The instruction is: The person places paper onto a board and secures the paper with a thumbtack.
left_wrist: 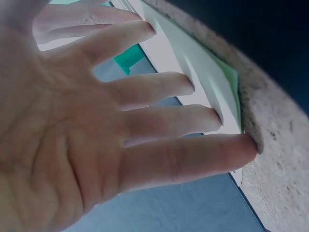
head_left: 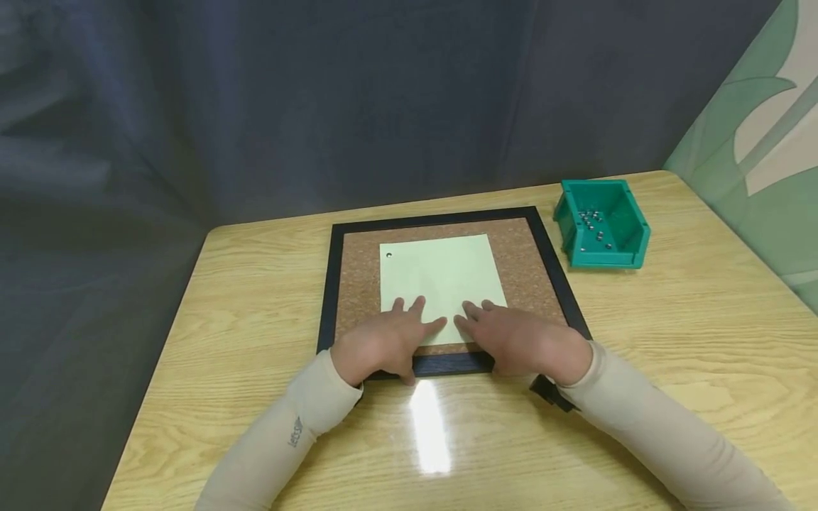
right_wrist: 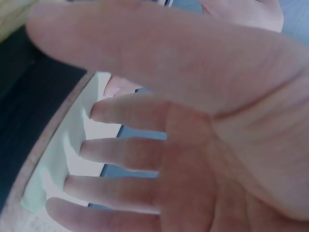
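A pale yellow-green sheet of paper [head_left: 441,273] lies on a cork board [head_left: 358,270] with a black frame [head_left: 328,298]. A small round metallic pin [head_left: 388,255] sits in the sheet's far left corner. My left hand [head_left: 390,342] touches the sheet's near left part with spread, straight fingers; in the left wrist view, one outer fingertip [left_wrist: 248,145] reaches past the paper onto the cork. My right hand [head_left: 511,339] rests its fingertips on the near right part, fingers [right_wrist: 120,150] extended and apart. Neither hand holds anything.
A green plastic bin [head_left: 603,259] stands right of the board, with several small metallic pins [head_left: 591,218] inside. The wooden table [head_left: 255,312] ends at a dark curtain [head_left: 383,106] behind and to the left. A leaf-patterned surface [head_left: 767,156] borders it on the right.
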Tool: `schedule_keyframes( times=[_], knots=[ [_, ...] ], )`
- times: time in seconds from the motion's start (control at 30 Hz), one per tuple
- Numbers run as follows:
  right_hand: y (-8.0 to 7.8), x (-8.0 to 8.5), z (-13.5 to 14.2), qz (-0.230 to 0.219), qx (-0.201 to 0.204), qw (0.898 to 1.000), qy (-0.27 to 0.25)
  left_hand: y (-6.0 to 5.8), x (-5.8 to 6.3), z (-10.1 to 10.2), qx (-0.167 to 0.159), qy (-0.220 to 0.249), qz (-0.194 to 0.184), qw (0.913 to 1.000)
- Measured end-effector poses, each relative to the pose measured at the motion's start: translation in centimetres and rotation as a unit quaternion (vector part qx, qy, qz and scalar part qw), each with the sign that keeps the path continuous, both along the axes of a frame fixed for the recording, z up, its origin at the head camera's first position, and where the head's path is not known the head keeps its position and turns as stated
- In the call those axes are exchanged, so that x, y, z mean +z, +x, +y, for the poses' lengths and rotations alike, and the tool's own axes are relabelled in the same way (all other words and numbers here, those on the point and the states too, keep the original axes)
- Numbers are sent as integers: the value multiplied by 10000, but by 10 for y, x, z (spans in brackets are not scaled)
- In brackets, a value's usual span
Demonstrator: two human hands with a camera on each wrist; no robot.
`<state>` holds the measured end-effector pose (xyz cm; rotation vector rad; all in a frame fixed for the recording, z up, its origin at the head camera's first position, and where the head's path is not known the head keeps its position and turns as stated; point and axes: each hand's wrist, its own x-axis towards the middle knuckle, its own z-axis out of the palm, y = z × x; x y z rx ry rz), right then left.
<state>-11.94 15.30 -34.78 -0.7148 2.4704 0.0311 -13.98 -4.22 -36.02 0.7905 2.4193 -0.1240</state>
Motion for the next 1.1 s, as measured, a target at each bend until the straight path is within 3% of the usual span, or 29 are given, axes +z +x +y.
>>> schedule_keyframes(
  times=[0.47,0.73,1.1],
  knots=[
    [-2,-1,-1,-21,171,9998,124,-3,1,-1,1,-14,-29,10000],
    [-9,-4,4,278,463,9985,-120,-10,1,-2,114,11,38,9999],
    [-9,-9,6,603,414,9973,-71,-17,-1,-3,234,59,3,9997]
  ],
)
